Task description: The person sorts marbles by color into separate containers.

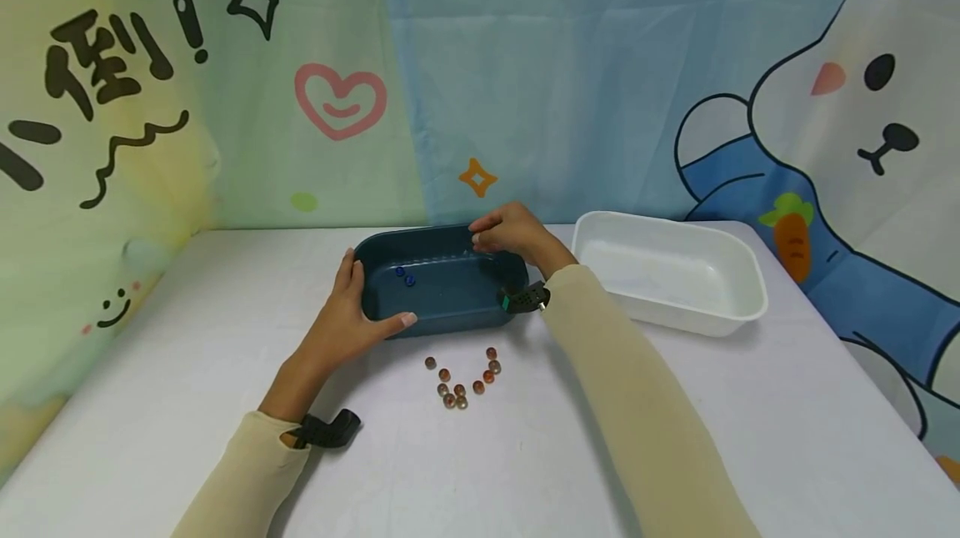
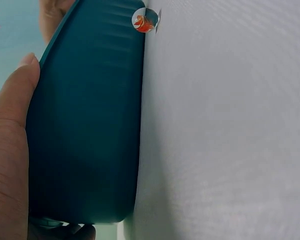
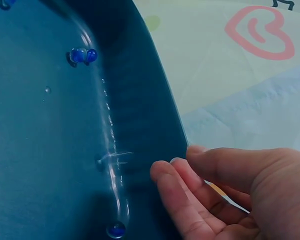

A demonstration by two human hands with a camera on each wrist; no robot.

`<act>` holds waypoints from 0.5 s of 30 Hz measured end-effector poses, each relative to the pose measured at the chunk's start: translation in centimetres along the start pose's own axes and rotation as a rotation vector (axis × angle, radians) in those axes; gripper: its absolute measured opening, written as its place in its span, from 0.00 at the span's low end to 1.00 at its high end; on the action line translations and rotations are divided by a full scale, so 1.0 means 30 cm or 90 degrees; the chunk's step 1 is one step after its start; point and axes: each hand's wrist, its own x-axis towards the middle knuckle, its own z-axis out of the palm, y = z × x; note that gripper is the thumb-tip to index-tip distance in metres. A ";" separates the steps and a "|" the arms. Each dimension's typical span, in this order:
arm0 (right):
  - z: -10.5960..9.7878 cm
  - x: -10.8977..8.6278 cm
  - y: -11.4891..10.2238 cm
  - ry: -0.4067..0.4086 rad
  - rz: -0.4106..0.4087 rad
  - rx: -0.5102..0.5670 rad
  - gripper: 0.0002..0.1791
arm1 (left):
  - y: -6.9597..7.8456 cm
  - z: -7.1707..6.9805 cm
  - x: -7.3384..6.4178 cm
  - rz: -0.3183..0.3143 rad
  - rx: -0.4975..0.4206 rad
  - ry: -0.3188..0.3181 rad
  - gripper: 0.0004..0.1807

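A dark teal rectangular basin (image 1: 442, 323) stands at mid-table. My left hand (image 1: 347, 309) holds its left front corner, with the thumb against the front wall at the rim and the fingers along the left end. Small blue glass marbles (image 3: 82, 55) lie on the basin's floor. Over the basin's far right side is my right hand (image 1: 513, 233), its fingers bent and the thumb close to them. A tiny pale spot shows at those fingertips; I cannot tell whether it is a held marble or a nail. Before the basin, orange-and-clear glass marbles (image 1: 478, 387) form a rough U.
To the right of the basin stands a white rectangular basin (image 1: 675, 317) on the white-covered table (image 1: 187, 354). A printed curtain (image 1: 525, 87) hangs behind the table's far edge. Each wrist wears a black strap, the left one (image 1: 330, 429) just above the tabletop.
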 end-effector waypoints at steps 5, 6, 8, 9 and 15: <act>0.004 -0.005 0.010 -0.002 -0.005 -0.001 0.19 | -0.005 0.004 -0.006 0.000 -0.002 -0.001 0.69; 0.004 -0.007 0.010 -0.002 -0.004 -0.004 0.19 | -0.005 0.005 -0.007 0.000 -0.002 0.000 0.69; 0.004 -0.008 0.011 -0.001 -0.002 -0.011 0.19 | -0.004 0.006 -0.007 0.001 -0.002 0.000 0.69; 0.004 -0.010 0.011 0.002 -0.001 -0.015 0.19 | -0.003 0.006 -0.007 0.000 -0.003 0.001 0.69; 0.006 -0.017 0.014 0.021 -0.017 -0.043 0.18 | 0.000 0.001 0.000 0.001 0.002 0.003 0.70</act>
